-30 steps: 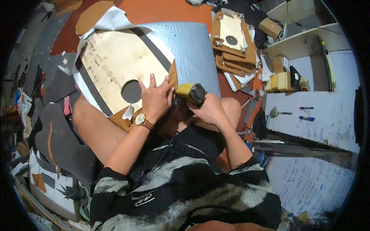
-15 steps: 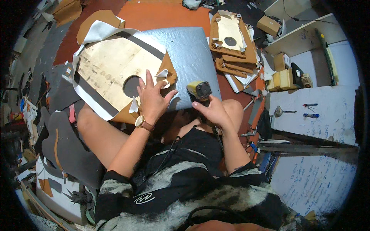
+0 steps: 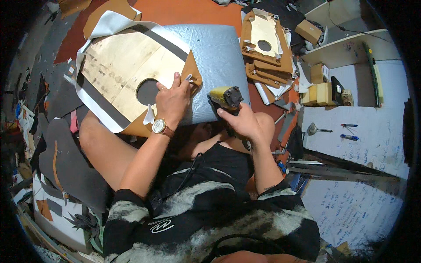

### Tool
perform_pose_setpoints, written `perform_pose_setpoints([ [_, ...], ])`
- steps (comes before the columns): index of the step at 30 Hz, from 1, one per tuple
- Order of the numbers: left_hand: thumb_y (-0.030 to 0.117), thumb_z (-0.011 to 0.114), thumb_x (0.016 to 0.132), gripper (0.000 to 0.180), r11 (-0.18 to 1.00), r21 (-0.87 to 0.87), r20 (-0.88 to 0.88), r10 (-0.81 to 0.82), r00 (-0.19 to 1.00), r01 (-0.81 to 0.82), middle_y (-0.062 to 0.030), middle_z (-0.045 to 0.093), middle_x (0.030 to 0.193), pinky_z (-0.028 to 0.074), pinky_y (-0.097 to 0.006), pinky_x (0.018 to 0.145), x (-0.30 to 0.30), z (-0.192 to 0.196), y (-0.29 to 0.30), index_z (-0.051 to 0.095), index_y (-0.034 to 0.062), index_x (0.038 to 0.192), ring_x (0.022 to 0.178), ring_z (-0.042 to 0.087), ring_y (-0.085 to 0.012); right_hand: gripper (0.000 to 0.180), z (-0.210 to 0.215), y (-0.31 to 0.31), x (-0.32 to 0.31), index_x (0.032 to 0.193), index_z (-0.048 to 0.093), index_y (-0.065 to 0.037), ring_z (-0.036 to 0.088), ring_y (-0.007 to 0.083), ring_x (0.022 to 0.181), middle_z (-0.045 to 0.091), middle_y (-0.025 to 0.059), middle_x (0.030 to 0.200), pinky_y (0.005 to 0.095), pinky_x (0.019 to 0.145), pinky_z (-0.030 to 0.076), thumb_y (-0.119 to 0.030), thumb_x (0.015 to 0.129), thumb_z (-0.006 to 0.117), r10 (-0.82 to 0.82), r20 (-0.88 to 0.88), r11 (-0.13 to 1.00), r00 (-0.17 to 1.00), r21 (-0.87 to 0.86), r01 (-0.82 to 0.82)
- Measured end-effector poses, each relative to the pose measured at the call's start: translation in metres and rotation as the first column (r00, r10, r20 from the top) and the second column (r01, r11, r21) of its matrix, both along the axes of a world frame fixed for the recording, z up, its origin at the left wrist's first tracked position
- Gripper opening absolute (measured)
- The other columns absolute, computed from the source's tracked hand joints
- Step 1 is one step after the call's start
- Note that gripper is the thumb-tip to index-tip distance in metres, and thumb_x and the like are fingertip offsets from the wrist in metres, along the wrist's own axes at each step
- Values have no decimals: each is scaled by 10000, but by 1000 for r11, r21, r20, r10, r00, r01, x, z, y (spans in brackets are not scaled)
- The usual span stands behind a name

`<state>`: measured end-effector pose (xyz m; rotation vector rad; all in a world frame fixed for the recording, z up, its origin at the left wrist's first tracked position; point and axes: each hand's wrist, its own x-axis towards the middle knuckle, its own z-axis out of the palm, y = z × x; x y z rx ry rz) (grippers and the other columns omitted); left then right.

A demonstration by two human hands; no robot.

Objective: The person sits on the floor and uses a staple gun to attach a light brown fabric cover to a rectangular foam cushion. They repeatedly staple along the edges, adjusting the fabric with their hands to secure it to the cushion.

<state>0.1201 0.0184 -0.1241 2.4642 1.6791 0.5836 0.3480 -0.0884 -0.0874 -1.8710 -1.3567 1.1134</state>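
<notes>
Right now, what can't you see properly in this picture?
In the head view:
Yellow-and-black tool: its handle, mostly hidden by the right hand.
Left hand: its palm, hidden behind its own back.
Blue-grey block: part covered by the wooden panel.
Writing on the white sheet: too small to read.

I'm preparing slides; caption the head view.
Left hand where brown covering meets a pale board; right hand holding a yellow-and-black tool.

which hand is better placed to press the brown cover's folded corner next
Probably the left hand: it lies at the brown cover's folded corner, while the right hand grips the yellow tool.
</notes>
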Motion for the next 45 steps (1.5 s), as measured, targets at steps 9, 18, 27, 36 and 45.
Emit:
perform_pose_setpoints([
  [9,362,630,1060,238,998,29,-18,48,999,-48,-97,744,1377,648,-590,855,3,-7,-1,750,162,1107,981,693,-675,418,48,39,-11,1210,783,-8,786,300,1057,816,193,1095,416,946,583,-268,890,846,131,64,991,989,-49,-128],
  [18,373,660,1047,262,998,8,1,60,998,-60,-104,739,1384,642,-567,879,3,0,-1,785,160,1136,1002,720,-605,439,52,72,-38,1102,787,8,744,459,1041,767,297,1074,471,908,594,-355,858,812,209,358,966,910,-222,-134],
  [27,405,763,972,334,970,-238,350,36,936,51,-326,389,1672,599,-471,949,-43,18,-13,835,101,1091,1144,738,-449,555,47,51,8,1356,683,4,687,165,948,769,89,1091,351,909,551,-328,936,827,250,-103,955,963,-139,-263],
  [36,384,757,965,248,996,-88,138,10,990,3,-246,607,1525,650,-526,814,-21,2,-10,806,198,1122,1198,682,-568,498,30,25,5,1308,718,32,690,199,950,786,105,1071,388,903,561,-279,926,788,99,53,985,994,-149,-90],
  [45,351,694,1012,216,999,-17,114,29,993,-27,-199,647,1500,663,-534,748,-17,-6,-13,756,177,1124,1137,697,-599,458,45,37,-30,1198,775,12,784,332,1025,806,227,1079,421,929,590,-296,863,830,172,198,985,965,-57,-164],
])
